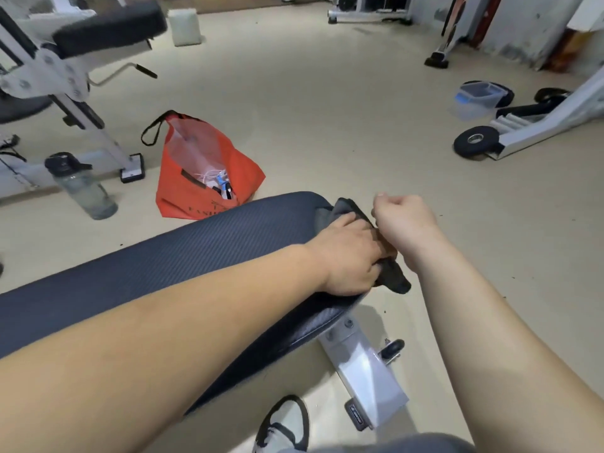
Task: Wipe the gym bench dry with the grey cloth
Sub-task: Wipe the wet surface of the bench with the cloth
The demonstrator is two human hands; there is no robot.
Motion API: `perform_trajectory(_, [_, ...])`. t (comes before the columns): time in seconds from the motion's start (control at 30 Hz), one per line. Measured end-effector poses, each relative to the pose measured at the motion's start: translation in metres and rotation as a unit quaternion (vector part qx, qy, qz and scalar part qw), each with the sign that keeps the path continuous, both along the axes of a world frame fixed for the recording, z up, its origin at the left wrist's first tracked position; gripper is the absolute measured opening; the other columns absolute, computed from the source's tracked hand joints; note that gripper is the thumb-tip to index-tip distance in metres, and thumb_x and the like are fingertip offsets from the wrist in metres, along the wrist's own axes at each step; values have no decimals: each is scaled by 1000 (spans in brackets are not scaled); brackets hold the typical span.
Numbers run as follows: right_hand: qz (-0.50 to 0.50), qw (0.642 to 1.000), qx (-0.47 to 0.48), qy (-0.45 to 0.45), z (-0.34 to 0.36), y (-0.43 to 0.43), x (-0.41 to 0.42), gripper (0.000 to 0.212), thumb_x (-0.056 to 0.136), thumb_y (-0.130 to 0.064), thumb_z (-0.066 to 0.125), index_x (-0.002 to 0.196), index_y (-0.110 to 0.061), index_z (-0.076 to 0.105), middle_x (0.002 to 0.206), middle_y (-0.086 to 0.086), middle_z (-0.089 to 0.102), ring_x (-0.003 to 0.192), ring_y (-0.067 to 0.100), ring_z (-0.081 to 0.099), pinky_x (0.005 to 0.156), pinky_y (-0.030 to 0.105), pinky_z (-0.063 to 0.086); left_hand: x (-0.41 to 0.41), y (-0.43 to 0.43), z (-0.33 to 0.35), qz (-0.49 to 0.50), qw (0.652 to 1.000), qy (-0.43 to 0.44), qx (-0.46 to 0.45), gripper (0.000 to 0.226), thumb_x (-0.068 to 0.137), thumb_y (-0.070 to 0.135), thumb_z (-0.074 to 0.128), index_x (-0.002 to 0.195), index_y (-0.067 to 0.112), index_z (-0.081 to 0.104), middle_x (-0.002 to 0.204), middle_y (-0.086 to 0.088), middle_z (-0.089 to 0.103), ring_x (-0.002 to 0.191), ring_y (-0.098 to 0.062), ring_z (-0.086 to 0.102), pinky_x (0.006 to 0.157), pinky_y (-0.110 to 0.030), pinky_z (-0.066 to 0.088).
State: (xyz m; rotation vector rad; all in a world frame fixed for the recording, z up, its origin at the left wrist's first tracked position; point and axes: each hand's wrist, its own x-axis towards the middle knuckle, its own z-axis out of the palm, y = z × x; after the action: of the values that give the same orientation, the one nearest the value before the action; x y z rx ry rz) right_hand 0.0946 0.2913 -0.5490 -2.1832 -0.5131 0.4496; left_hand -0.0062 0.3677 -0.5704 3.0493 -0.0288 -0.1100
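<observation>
We are in a gym with a pale floor (327,109). A red bag (242,165) and a water bottle (81,188) sit on the floor past the gym bench (196,250). A clear plastic box (477,99) lies well apart, by some weights.

The dark pad of the bench runs across in front of us. The grey cloth (346,209) is bunched up at the far end of the pad, and one corner hangs off the edge. Our left hand (349,256) lies on top of it, its grip closed around the cloth. Our right hand (405,223) is curled up just beside the cloth. We cannot tell if its grip pinches the cloth edge or holds nothing.

We think we are at the wiping step, working on the end of the bench. Next we would press the cloth flat and pull it back along the long pad toward us, so no wet spot is missed.
</observation>
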Motion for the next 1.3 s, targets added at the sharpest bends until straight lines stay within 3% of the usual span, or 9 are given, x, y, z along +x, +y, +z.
perform_trajectory(0.07, [18, 999, -26, -11, 1, -6, -9, 50, 101, -33, 49, 57, -9, 51, 59, 6, 50, 72, 31, 49, 58, 34, 37, -23, -21, -3, -46, 998, -19, 38, 42, 89, 34, 48, 129, 32, 62, 135, 6, 61, 132, -24, 44, 120, -49, 22])
perform_trajectory(0.13, [28, 997, -61, -43, 10, -9, -21, 47, 99, -31, 49, 57, -10, 46, 56, 4, 45, 68, 32, 46, 54, 34, 33, -53, -35, -7, -86, 992, -37, 80, 46, 83, 28, 53, 128, 29, 62, 136, 5, 59, 131, -25, 44, 115, -50, 29])
perform_trajectory(0.27, [95, 984, -92, -117, 40, -2, -66, 35, 98, -31, 46, 72, -11, 57, 68, 6, 57, 78, 37, 57, 66, 33, 44, -126, -40, -6, -66, 987, -67, 133, 44, 82, 17, 39, 120, 23, 60, 135, 3, 55, 123, -29, 47, 89, -47, 41])
perform_trajectory(0.37, [193, 958, -124, -174, 53, 9, -120, 30, 98, -34, 44, 82, -17, 62, 81, 5, 63, 88, 37, 62, 77, 36, 51, -178, -46, -3, -19, 984, -67, 164, 40, 82, 16, 50, 120, 27, 58, 140, 1, 50, 115, -31, 46, 77, -45, 36])
perform_trajectory(0.57, [325, 900, -162, -242, 71, 25, -223, 28, 100, -37, 47, 99, -22, 70, 97, 0, 68, 91, 29, 62, 73, 35, 47, -287, -45, 0, 119, 980, -48, 150, 39, 82, 29, 56, 120, 34, 52, 137, -10, 48, 108, -34, 47, 74, -45, 35])
perform_trajectory(0.87, [469, 814, -165, -300, 52, 73, -389, 26, 99, -33, 48, 110, -19, 66, 112, 5, 66, 97, 31, 61, 73, 36, 43, -446, -28, -15, 182, 963, -47, 192, 39, 85, 34, 60, 123, 42, 57, 131, -13, 56, 101, -35, 51, 69, -43, 37])
perform_trajectory(1.03, [533, 781, -125, -299, 38, 97, -458, 28, 98, -36, 47, 106, -21, 70, 111, 5, 70, 101, 31, 63, 77, 37, 49, -510, -19, -18, 221, 948, -71, 219, 44, 83, 12, 54, 115, 41, 62, 119, -16, 62, 89, -36, 56, 63, -40, 33])
perform_trajectory(1.2, [574, 768, -112, -259, 26, 117, -507, 28, 98, -34, 47, 79, -17, 59, 89, 2, 62, 93, 33, 62, 72, 35, 43, -600, -16, -13, 297, 927, -50, 222, 43, 75, 9, 56, 108, 36, 63, 115, -14, 64, 90, -34, 55, 64, -39, 36])
perform_trajectory(1.3, [612, 741, -107, -255, 19, 119, -544, 31, 99, -33, 46, 79, -15, 62, 88, 3, 65, 90, 33, 61, 70, 35, 45, -674, -27, -11, 370, 901, -22, 225, 37, 77, 9, 54, 101, 34, 63, 113, -12, 64, 92, -36, 57, 66, -41, 39])
